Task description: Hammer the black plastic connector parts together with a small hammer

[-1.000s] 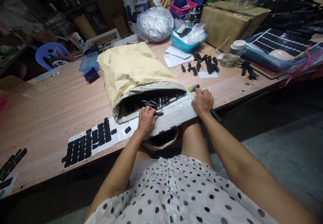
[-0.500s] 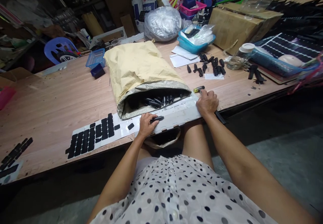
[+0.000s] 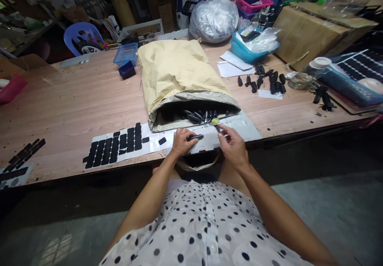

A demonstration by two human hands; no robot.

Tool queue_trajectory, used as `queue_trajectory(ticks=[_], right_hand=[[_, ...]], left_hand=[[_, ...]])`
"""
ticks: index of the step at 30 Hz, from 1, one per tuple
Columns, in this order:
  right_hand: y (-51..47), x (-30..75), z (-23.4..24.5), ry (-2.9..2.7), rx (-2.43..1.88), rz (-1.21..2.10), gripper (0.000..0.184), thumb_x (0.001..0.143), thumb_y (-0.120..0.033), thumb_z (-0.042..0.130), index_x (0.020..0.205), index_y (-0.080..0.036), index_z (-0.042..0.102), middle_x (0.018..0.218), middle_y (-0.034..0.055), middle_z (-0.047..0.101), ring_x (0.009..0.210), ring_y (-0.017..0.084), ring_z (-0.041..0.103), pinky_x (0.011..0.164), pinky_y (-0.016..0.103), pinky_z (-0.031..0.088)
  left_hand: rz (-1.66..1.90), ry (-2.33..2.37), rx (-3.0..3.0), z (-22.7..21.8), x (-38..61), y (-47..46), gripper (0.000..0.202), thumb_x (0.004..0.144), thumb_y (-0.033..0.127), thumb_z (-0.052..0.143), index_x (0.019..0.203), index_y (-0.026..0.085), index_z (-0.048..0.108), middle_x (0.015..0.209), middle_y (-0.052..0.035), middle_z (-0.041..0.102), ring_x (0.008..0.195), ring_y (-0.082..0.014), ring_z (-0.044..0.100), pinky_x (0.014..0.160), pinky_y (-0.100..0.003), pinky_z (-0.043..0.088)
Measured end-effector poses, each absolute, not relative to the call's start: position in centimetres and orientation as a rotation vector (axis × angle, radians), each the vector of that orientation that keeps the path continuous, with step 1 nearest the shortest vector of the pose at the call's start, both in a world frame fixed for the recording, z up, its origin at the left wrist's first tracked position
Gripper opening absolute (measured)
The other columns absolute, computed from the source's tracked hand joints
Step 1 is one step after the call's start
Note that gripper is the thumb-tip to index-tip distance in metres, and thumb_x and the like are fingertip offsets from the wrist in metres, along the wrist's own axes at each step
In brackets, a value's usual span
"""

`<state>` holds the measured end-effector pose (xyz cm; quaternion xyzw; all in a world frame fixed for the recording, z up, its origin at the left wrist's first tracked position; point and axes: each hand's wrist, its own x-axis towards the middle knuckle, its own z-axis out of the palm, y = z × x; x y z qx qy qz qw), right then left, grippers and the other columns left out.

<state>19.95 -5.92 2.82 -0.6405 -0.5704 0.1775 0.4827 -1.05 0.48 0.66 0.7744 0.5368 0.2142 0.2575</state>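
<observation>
My left hand [image 3: 181, 141] rests on the pale grey board [image 3: 248, 128] at the table's front edge, its fingers closed on a slim black plastic piece [image 3: 196, 137]. My right hand [image 3: 233, 144] grips a small tool with a yellow-green end [image 3: 215, 121], which points toward the sack; the rest of the tool is partly hidden by the fingers. Just beyond both hands lies a yellowish paper sack [image 3: 182, 66], its mouth facing me. Several shiny black pieces [image 3: 197, 116] show inside the opening.
A white sheet of black stickers [image 3: 115, 144] lies left of my hands, one loose sticker [image 3: 162, 141] nearby. Several black parts [image 3: 275, 82] lie at right, before a cardboard box [image 3: 308, 34]. Blue baskets [image 3: 125, 54] and a stuffed plastic bag [image 3: 214, 20] stand farther back.
My right hand has moved left from the board's right end toward my left hand, bringing the yellow-green tool with it. The left hand still holds the black piece. The view has shifted.
</observation>
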Motion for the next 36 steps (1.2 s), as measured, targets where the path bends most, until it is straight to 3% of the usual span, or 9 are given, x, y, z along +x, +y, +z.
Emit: queue_trajectory(ticks=[6,12,27,33,36], right_hand=[[-7.3,16.9,2.5,-1.595,-1.56,0.507,0.033,0.093,-0.026,0.051,0.116,-0.025,0.076,0.1,0.0079,0.075,0.092,0.024,0.069,0.089,0.038,0.058],[-7.7,16.0,2.4,-1.679,-1.533,0.42,0.037,0.098,-0.024,0.046,0.123,-0.027,0.073,0.1,0.0075,0.074,0.095,0.023,0.069,0.087,0.035,0.057],[-7.4,17.8,2.6,-1.635,-1.622,0.386,0.034,0.095,-0.025,0.048,0.116,-0.026,0.074,0.1,0.0072,0.073,0.093,0.024,0.069,0.086,0.036,0.056],[-3.9,24.6,4.0,-1.415,-1.984,0.037,0.04,0.095,-0.025,0.045,0.127,-0.022,0.07,0.108,0.013,0.069,0.095,0.027,0.062,0.089,0.04,0.049],[-1.3,28.8,3.6,-1.239,-2.214,-0.04,0.043,0.091,-0.02,0.047,0.127,-0.02,0.071,0.109,0.0149,0.065,0.097,0.03,0.06,0.083,0.039,0.045]], left_hand=[[0.574,1.468,2.115,0.5,-0.8,0.6,0.018,0.083,0.031,0.079,0.101,0.031,0.082,0.096,-0.0026,0.072,0.098,-0.0247,0.055,0.093,-0.041,0.046],[0.564,1.466,2.12,0.3,-0.7,0.6,0.015,0.086,0.033,0.077,0.1,0.033,0.082,0.095,-0.002,0.071,0.096,-0.0242,0.055,0.091,-0.041,0.047],[0.597,1.467,2.07,0.5,-0.6,0.4,0.015,0.083,0.029,0.08,0.097,0.031,0.083,0.095,-0.0025,0.073,0.099,-0.0254,0.056,0.095,-0.044,0.047],[0.586,1.463,2.123,0.5,-0.7,0.4,0.016,0.082,0.028,0.078,0.098,0.03,0.082,0.095,-0.0032,0.072,0.099,-0.0261,0.054,0.095,-0.044,0.046],[0.595,1.452,2.132,0.5,-0.8,0.4,0.018,0.082,0.029,0.078,0.1,0.03,0.081,0.094,-0.0033,0.072,0.099,-0.0265,0.054,0.095,-0.044,0.046]])
